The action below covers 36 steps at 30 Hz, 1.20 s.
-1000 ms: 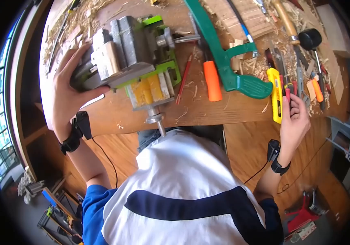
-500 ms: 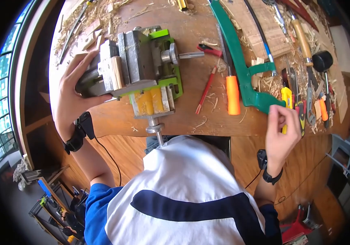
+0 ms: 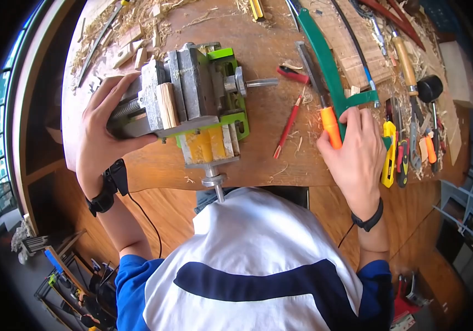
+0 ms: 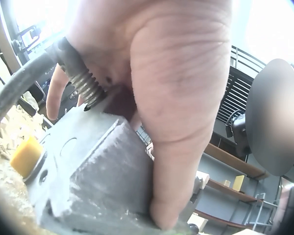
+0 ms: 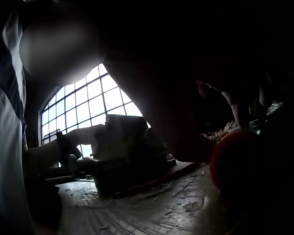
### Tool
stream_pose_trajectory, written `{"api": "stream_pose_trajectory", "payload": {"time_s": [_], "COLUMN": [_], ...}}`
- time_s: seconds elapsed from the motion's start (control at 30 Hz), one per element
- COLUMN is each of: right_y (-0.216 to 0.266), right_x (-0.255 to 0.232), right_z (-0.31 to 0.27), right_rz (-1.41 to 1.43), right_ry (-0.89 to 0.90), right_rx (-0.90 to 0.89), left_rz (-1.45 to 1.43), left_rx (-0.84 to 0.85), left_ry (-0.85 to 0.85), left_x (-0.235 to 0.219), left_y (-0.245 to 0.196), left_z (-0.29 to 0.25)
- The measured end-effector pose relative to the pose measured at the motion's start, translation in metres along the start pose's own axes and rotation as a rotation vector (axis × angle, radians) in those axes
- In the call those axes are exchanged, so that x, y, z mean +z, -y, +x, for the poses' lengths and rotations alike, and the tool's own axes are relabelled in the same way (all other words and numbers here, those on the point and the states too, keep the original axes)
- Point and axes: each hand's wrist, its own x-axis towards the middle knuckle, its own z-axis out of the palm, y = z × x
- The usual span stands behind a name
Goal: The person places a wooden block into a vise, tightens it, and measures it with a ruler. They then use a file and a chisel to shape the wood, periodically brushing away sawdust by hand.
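My left hand (image 3: pixel 107 121) grips the end of a grey bench vise (image 3: pixel 192 83), thumb along the near side and fingers over the far side. In the left wrist view the thumb presses against the vise body (image 4: pixel 108 171), next to its threaded screw (image 4: pixel 85 85). A small wood piece (image 3: pixel 167 105) stands between the vise jaws. My right hand (image 3: pixel 358 160) holds an orange-handled chisel (image 3: pixel 331 126), its flat blade pointing away. Beneath the same hand lies the green-framed hacksaw (image 3: pixel 324 60), its grip mostly hidden. The dark right wrist view shows the chisel's handle (image 5: pixel 232 161).
A red pencil (image 3: pixel 288 129) lies between vise and chisel. On the right are a yellow utility knife (image 3: pixel 388 154), pliers (image 3: pixel 414 140) and a black-headed mallet (image 3: pixel 429 88). Wood shavings and offcuts (image 3: pixel 129 52) litter the far left of the bench.
My right hand has moved left from beside the yellow knife, past the hacksaw grip, to the chisel. The chisel has turned and tilted. My left hand stays on the vise.
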Motion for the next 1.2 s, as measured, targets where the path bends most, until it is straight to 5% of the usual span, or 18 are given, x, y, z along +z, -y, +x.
{"api": "stream_pose_trajectory", "payload": {"time_s": [0.33, 0.53, 0.73, 1.2], "right_y": [-0.031, -0.011, 0.035, 0.025], "right_x": [-0.002, 0.005, 0.019, 0.028], "right_z": [0.011, 0.009, 0.041, 0.062], "right_rz": [0.073, 0.1, 0.075, 0.027], "right_ry": [0.0, -0.131, 0.131, -0.125], "right_rx": [0.103, -0.005, -0.156, -0.687], "left_rz": [0.026, 0.035, 0.045, -0.029], "left_rx": [0.005, 0.007, 0.01, -0.027], "left_ry": [0.001, 0.005, 0.019, -0.023], "left_x": [-0.001, -0.002, -0.001, -0.002], "left_y": [-0.002, -0.002, -0.001, -0.006], "left_z": [-0.001, 0.0, 0.002, 0.004]}}
